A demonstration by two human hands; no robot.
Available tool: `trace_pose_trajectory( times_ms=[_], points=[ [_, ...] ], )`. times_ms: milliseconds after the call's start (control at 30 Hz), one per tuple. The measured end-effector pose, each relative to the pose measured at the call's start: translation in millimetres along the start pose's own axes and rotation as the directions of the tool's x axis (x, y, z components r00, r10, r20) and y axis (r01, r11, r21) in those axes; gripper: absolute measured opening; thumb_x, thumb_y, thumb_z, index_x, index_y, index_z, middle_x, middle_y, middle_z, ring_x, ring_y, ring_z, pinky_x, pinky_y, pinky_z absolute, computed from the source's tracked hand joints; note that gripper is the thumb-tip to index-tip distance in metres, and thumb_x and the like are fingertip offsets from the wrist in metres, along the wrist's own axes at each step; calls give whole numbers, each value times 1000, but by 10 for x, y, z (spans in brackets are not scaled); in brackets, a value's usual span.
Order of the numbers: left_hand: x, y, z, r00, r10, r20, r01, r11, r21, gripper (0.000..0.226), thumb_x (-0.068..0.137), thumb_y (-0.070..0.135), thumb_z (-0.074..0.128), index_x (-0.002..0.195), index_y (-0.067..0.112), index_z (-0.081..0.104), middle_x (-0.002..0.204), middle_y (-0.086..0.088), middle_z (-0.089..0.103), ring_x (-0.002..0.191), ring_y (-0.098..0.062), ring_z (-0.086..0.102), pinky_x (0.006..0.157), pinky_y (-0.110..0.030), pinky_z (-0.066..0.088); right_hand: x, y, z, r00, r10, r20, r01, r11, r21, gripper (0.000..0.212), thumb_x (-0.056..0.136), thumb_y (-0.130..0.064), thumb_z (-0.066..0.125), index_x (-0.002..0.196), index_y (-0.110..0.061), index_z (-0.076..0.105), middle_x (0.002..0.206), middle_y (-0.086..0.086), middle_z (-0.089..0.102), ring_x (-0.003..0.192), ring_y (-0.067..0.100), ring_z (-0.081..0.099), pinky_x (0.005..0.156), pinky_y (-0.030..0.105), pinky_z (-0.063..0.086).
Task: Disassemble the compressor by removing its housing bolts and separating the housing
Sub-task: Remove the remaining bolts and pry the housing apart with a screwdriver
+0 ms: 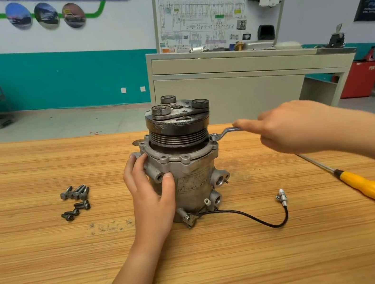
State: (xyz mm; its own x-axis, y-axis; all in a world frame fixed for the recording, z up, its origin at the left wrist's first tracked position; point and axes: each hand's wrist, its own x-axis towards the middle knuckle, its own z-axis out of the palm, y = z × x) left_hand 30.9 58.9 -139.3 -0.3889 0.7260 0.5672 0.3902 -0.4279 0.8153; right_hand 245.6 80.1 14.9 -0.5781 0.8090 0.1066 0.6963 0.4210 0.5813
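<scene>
Two hands: left hand [149, 193] clasps the upright compressor [193, 181], pulley [179, 128] uppermost; right hand [291, 128] grips the wrench [226, 132].

Dull grey metal compressor [185, 164] on matt wood-grain table [53, 265].

The wrench [226, 132] handle disappears inside the right hand [294, 128], and its ring end covers what it sits on. The screwdriver [362, 185] tip is hidden behind the right forearm [370, 132], and the label [192, 181] on the compressor [191, 198] is too worn to read.
</scene>
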Motion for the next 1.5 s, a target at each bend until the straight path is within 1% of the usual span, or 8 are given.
trace_pose_trajectory(
  times_ms=[100, 233, 367, 533, 733, 933, 1100, 1500],
  points=[
    [6, -20, 1, 1000, 5, -10, -5, 1000, 24, 48, 92, 13, 52, 136, 14, 33, 148, -3, 19, 119, 18, 17, 85, 11, 13, 195, 201, 173, 997, -42, -69, 40, 999, -29, 55, 95, -8, 35, 142, -31, 17, 78, -4, 44, 56, 12, 44, 47, 24, 36],
    [-1, -10, -4, 1000, 5, -3, -4, 999, 37, 48, 92, 14, 51, 137, 16, 33, 148, -2, 19, 119, 16, 17, 84, 11, 15, 455, 215, 451, 944, -85, -318, 87, 996, -9, 46, 84, 11, 50, 126, -9, 50, 96, 13, 67, 85, 30, 64, 99, 52, 36],
    [2, -28, -9, 1000, 12, 2, -12, 999, 44, 48, 92, 21, 51, 137, 16, 33, 148, -1, 20, 116, 28, 16, 84, 11, 15, 694, -28, 683, 793, 24, -609, 103, 980, 172, 26, 70, 19, 64, 92, 5, 68, 89, 20, 70, 85, 34, 68, 91, 68, 36],
    [-3, -13, -13, 1000, 3, 4, -4, 999, 40, 58, 83, 33, 45, 137, 16, 33, 148, -2, 21, 114, 34, 11, 85, 11, 14, 810, -233, 717, 736, 192, -649, 139, 895, 423, 30, 80, 9, 55, 109, 6, 62, 97, 20, 68, 91, 33, 66, 93, 58, 39],
    [-7, -15, 12, 1000, 14, -10, -14, 1000, 21, 57, 84, 30, 45, 137, 12, 34, 148, -6, 22, 114, 34, 12, 87, 10, 15, 310, -266, 744, 668, 423, -612, 94, 768, 634, 43, 91, -5, 46, 132, 6, 41, 91, 22, 65, 66, 36, 61, 56, 33, 46],
    [-11, -36, -2, 1000, 2, -10, -2, 1000, 25, 46, 93, 13, 51, 137, 16, 35, 148, -3, 22, 113, 36, 11, 85, 11, 14, -198, -237, 542, 726, 260, -636, 30, 913, 407, 32, 92, -13, 48, 116, 2, 60, 84, 15, 69, 53, 32, 62, 39, 36, 50],
    [-7, -38, -3, 1000, 3, -10, -2, 1000, 27, 47, 93, 13, 50, 137, 15, 34, 148, -2, 21, 113, 34, 12, 86, 11, 14, -350, -241, 359, 914, 248, -321, -158, 946, 282, 38, 97, -23, 36, 135, -23, 41, 96, 2, 66, 74, 28, 63, 58, 37, 52],
    [-6, -46, -3, 1000, -1, -10, 1, 1000, 12, 47, 94, 18, 51, 137, 18, 34, 146, 5, 20, 120, 23, 17, 87, 11, 16, -262, -374, 76, 962, 208, -177, -181, 971, 158, 41, 96, -11, 37, 136, -22, 35, 72, -5, 41, 59, 16, 43, 41, 24, 31]
  ],
)
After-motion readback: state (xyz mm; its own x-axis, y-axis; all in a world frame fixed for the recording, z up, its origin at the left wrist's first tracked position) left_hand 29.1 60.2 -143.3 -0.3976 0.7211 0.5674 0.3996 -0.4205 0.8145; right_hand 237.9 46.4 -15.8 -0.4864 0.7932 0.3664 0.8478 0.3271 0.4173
